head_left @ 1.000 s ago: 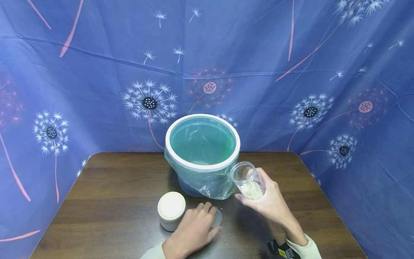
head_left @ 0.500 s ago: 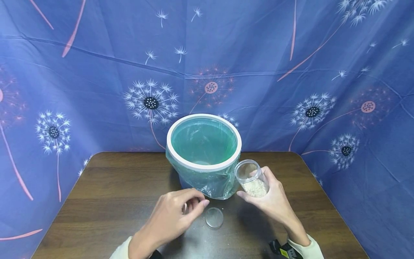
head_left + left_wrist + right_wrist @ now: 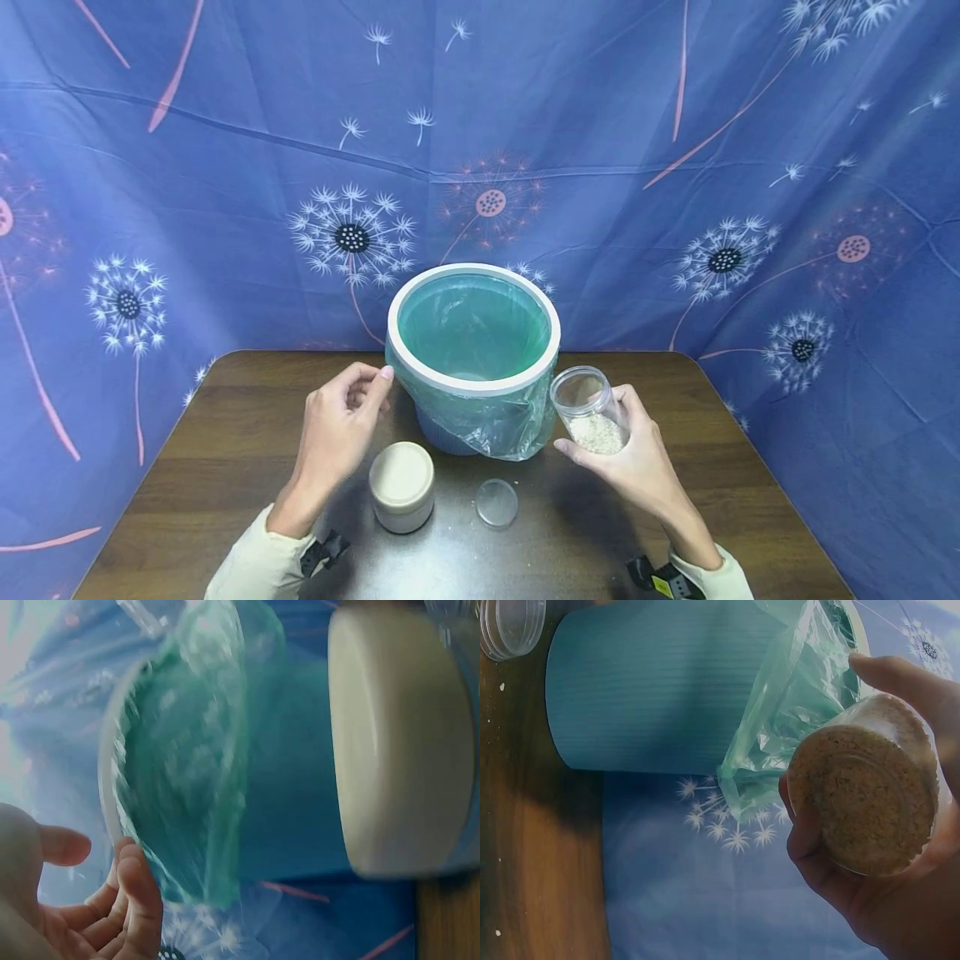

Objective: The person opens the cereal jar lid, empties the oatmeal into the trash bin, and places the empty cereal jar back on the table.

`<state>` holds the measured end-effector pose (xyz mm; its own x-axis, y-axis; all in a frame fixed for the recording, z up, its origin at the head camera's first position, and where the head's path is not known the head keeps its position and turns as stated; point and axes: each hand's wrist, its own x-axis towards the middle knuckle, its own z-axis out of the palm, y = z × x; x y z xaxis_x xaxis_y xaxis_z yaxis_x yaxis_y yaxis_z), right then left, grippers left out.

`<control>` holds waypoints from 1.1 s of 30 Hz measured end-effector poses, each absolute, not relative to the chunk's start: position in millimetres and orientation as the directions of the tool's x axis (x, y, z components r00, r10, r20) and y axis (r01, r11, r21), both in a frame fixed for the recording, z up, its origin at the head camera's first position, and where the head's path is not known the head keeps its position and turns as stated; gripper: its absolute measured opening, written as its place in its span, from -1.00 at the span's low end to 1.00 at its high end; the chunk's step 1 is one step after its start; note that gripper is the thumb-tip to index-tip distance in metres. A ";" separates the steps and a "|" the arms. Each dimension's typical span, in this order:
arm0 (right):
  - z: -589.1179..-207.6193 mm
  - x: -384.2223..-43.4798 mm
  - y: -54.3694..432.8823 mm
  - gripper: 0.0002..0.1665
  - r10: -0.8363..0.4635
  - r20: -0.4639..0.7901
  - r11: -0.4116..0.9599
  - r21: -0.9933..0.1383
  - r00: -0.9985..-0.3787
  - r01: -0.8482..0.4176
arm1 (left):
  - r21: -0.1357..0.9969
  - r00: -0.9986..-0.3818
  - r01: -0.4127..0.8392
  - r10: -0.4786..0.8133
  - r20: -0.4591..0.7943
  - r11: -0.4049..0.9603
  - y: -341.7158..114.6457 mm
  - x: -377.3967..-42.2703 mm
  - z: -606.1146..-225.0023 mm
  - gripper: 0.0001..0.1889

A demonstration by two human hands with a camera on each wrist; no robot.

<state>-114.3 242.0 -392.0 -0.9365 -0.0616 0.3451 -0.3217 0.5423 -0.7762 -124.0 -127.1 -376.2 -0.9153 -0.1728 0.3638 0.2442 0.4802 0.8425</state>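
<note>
My right hand (image 3: 626, 462) grips a clear plastic jar (image 3: 592, 412) with pale, coarse flakes in its lower part. It is tilted toward the bin, just right of the rim, and its bottom (image 3: 866, 799) faces the right wrist camera. A blue bin (image 3: 442, 432) with a white rim ring (image 3: 472, 387) holds a green plastic bag (image 3: 510, 425) folded over its edge. At the bin's left side hovers my left hand (image 3: 337, 425), fingers loosely bent, nothing between them. In the left wrist view, thumb and fingers (image 3: 139, 900) stand apart; whether they touch the bag I cannot tell.
A round container with a cream lid (image 3: 402, 473) stands in front of the bin. Right of it, a clear round lid (image 3: 497, 503) lies flat on the brown wooden table (image 3: 225, 450), with small crumbs nearby. A blue patterned cloth (image 3: 600, 208) hangs behind.
My left hand has lifted from beside the clear lid and moved left and forward to the bin's left side. The jar in my right hand has shifted slightly right.
</note>
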 end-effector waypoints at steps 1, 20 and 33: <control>-391.5 -114.6 242.8 -0.25 -0.063 0.351 0.540 -0.775 -0.934 -0.327 | 0.840 -0.912 0.232 -0.191 0.363 0.490 -129.7 -128.9 -376.6 -0.64; -369.8 -127.0 248.6 -0.24 -0.051 0.424 0.479 -0.784 -0.904 -0.395 | 0.689 -0.966 0.091 -0.104 0.236 0.719 -140.3 -191.3 -342.5 -0.38; -344.3 -145.6 248.6 -0.20 -0.080 0.511 0.573 -0.679 -0.856 -0.459 | 0.677 -0.955 0.074 -0.143 0.258 0.732 -127.0 -196.7 -348.9 -0.64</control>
